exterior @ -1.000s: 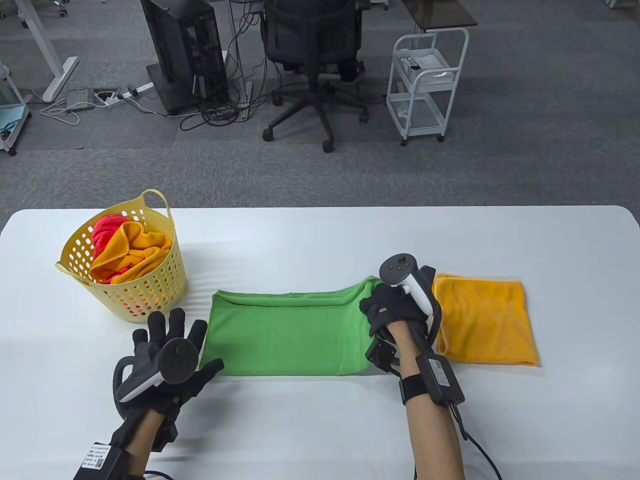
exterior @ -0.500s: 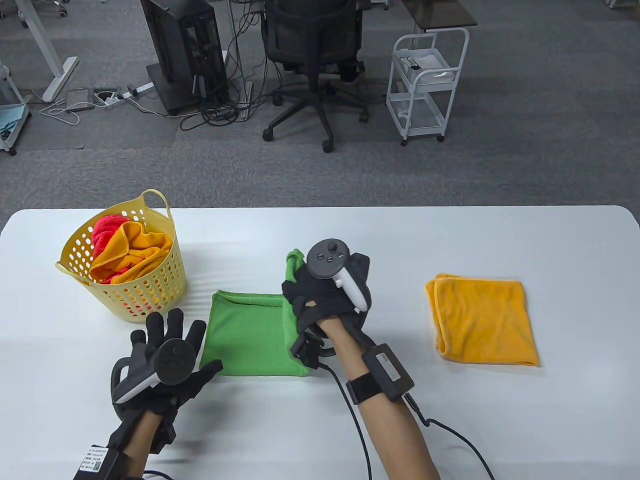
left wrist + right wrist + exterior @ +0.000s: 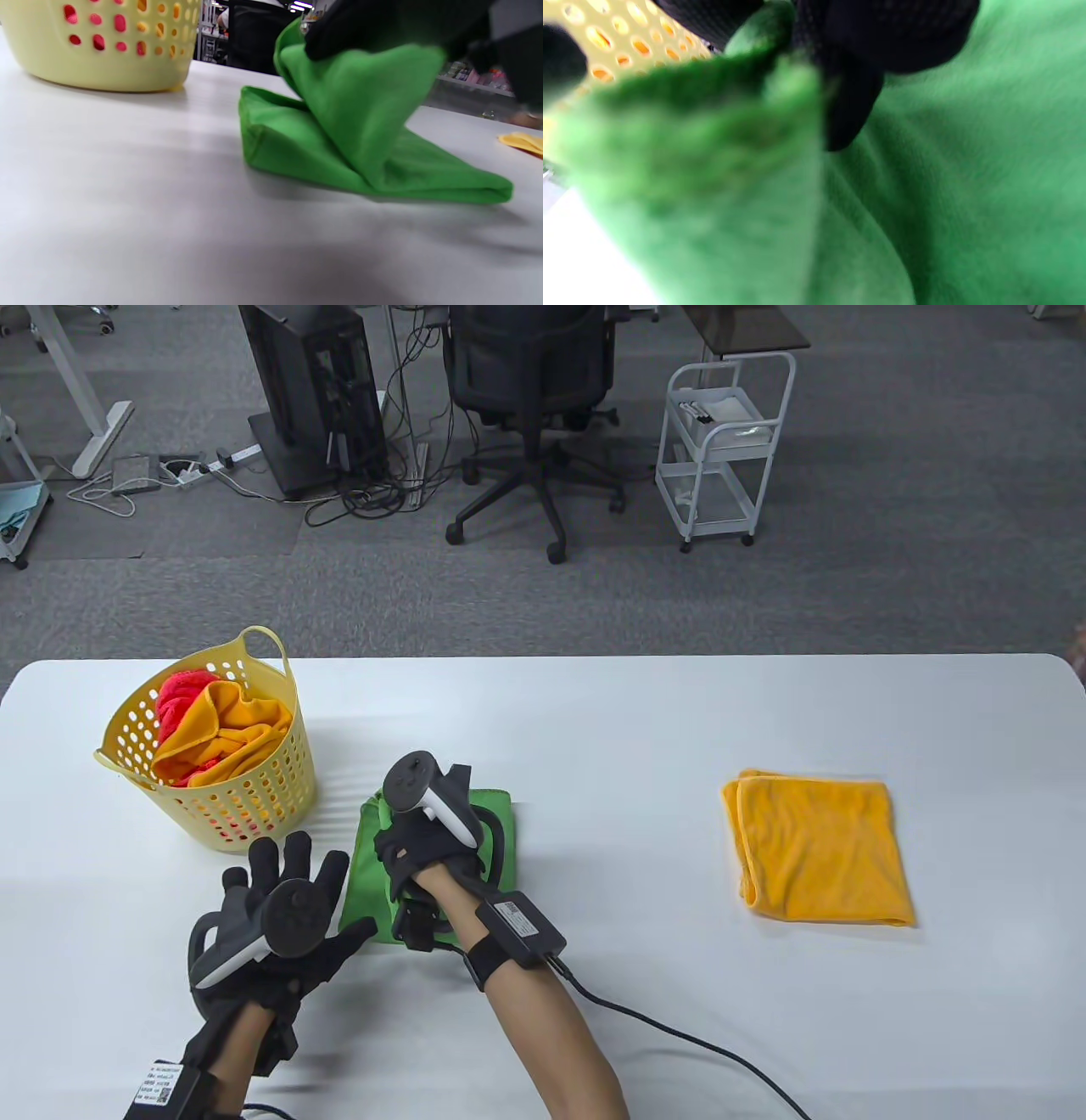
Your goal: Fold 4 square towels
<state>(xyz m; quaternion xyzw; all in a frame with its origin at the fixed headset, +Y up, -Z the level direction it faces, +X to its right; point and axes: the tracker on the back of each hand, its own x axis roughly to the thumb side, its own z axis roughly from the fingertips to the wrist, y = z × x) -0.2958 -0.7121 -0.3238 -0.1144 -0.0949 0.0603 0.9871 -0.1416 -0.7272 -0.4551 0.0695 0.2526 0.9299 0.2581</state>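
Fingers [image 3: 339, 40] of the right hand [image 3: 420, 848] pinch the green towel [image 3: 373, 140], folding it leftward; left hand [image 3: 280, 916] lies flat, fingers spread. Align edges before releasing.

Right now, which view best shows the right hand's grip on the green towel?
Left wrist view: the right hand pinches the raised flap of the green towel. In the table view the tracker hides the grip. The right wrist view is blurred and too close.

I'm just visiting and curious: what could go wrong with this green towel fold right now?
The right hand holds the green towel's lifted flap above the lower layer; letting go too soon could leave the edges uneven. The yellow basket stands close beside the towel, so the flap might brush it.
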